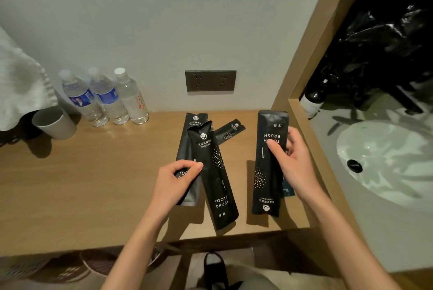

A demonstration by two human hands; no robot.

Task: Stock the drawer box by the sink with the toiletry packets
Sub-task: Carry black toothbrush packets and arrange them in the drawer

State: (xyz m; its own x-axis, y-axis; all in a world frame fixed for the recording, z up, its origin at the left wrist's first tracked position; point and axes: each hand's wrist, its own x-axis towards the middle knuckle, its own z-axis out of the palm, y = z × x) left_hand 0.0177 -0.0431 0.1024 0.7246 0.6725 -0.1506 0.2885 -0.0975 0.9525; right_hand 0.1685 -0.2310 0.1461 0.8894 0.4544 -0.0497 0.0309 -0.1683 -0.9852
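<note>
right hand (295, 158) gripping upside-down toothbrush packet (269, 163), left hand (174, 180) pinching two overlapping packets (212, 172)

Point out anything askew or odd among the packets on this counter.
The toothbrush packet in the right hand is upside down: its "TOOTH BRUSH" lettering reads inverted, unlike the packet by the left hand. The left packets overlap crookedly, with a smaller packet angled behind. Nothing looks torn or spilled.
</note>
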